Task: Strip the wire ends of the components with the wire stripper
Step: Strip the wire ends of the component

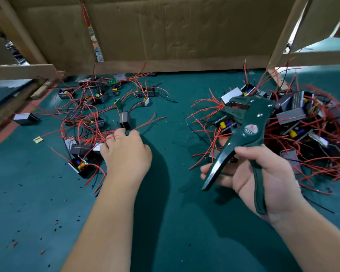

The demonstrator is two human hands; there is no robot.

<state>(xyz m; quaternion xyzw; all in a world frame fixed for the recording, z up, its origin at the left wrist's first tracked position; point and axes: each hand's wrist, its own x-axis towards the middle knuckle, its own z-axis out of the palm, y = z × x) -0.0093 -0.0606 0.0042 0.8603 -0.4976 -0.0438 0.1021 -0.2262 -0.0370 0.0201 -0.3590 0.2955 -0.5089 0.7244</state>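
Note:
My right hand (263,173) grips the handles of a dark green wire stripper (243,132), whose jaws point up and left over the right pile. My left hand (126,152) reaches into the left scatter of components (90,114), its fingertips among red wires beside a small black box component (125,119). Whether the fingers pinch a wire is hidden. A dense pile of black and grey components with red and black wires (302,122) lies at the right, behind the stripper.
The work surface is a green mat (175,222) dotted with small red and black insulation bits. A large cardboard box (165,32) with wooden framing stands at the back. A wooden rail (22,69) borders the left edge.

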